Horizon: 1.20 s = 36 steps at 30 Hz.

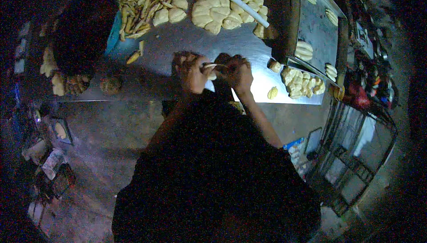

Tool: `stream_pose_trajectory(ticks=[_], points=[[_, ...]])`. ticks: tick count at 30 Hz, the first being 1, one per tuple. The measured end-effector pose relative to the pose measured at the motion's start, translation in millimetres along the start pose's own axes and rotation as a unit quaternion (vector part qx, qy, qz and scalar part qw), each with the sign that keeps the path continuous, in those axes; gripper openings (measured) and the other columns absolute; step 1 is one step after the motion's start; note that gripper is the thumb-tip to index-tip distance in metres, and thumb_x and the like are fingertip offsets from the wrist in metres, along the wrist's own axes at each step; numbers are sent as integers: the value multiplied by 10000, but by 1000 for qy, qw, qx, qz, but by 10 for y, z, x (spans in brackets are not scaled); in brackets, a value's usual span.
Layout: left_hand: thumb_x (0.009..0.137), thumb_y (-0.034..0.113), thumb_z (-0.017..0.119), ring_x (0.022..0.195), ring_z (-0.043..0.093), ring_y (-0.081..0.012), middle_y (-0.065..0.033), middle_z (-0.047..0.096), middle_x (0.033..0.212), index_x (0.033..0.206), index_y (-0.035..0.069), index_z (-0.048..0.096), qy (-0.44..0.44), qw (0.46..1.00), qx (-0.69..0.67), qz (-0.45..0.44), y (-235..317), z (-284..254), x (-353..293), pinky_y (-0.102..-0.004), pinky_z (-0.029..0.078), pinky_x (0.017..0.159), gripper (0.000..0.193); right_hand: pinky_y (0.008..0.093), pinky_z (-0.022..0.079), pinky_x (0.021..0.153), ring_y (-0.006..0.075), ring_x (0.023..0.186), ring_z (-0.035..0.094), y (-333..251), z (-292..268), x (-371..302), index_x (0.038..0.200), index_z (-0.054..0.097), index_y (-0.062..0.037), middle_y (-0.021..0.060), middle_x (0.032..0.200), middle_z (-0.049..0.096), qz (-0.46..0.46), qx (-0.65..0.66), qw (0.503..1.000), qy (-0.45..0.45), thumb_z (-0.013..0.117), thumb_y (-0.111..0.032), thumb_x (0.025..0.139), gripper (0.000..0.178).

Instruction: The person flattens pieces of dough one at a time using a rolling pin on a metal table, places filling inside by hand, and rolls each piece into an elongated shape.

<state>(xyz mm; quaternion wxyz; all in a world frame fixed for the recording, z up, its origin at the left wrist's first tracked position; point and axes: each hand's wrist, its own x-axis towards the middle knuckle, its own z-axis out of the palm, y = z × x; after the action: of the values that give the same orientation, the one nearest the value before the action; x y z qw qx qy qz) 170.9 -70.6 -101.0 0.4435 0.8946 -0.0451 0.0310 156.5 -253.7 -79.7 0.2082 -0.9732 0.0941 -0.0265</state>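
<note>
My left hand (192, 75) and my right hand (240, 76) are close together over the near edge of a metal table. A pale, thin strip of dough (215, 64) stretches between them, its ends pinched in the fingers of both hands. Another pale lump (211, 76) shows beside my left fingers, partly hidden. Beyond my hands lie a large mass of dough pieces (212, 9) and a white rolling pin (247, 9) resting across them. A small yellowish piece (272, 93) sits to the right of my right hand.
A heap of yellow-brown strips (138, 3) lies at the far left. A dark-haired person (84, 29) leans over the table's left end, a hand (77, 84) near dough. At right, a tray (318, 34) holds shaped rolls; more dough pieces (302, 83) lie before it.
</note>
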Motion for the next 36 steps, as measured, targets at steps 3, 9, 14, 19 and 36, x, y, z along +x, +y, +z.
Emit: stream_pose_trajectory(ticks=[3, 9, 14, 19, 36], points=[[733, 427, 829, 1275, 399, -416, -148, 496, 1328, 1348, 141, 508, 15, 993, 116, -27, -11, -126, 98, -573, 304, 1055, 750, 450, 481, 910, 369, 1006, 579, 151, 97, 38, 991, 638, -48, 142, 1028, 654, 55, -36, 998, 7, 877, -478, 659, 593], [691, 486, 844, 1338, 310, -430, -166, 390, 1424, 1462, 147, 373, -62, 994, 85, -2, 77, -334, 260, -605, 288, 1057, 965, 502, 476, 902, 365, 1068, 556, 150, 101, 161, 1077, 612, -77, 131, 1098, 625, -24, 37, 996, -77, 881, -469, 662, 631], [698, 450, 855, 1366, 275, -428, -157, 354, 1461, 1507, 192, 327, -112, 985, 116, -66, 75, -411, 327, -613, 299, 1068, 999, 563, 459, 862, 392, 1092, 528, 12, 157, 271, 1184, 547, -116, 146, 1196, 540, 4, -52, 997, -63, 889, -474, 651, 728], [688, 442, 869, 1370, 305, -415, -171, 316, 1501, 1509, 165, 341, -7, 999, 33, 12, -3, -304, 284, -591, 301, 1096, 1014, 541, 436, 896, 429, 1098, 551, 7, 168, 118, 1151, 589, -142, 182, 1074, 636, 0, -15, 999, -43, 862, -475, 701, 623], [728, 452, 844, 1324, 383, -388, -186, 387, 1446, 1494, 112, 361, 66, 984, 154, -55, 14, -43, 43, -545, 340, 1088, 968, 600, 375, 952, 436, 1182, 466, 13, 75, 155, 1121, 603, -166, 184, 1142, 553, 38, 0, 995, -90, 815, -395, 718, 509]])
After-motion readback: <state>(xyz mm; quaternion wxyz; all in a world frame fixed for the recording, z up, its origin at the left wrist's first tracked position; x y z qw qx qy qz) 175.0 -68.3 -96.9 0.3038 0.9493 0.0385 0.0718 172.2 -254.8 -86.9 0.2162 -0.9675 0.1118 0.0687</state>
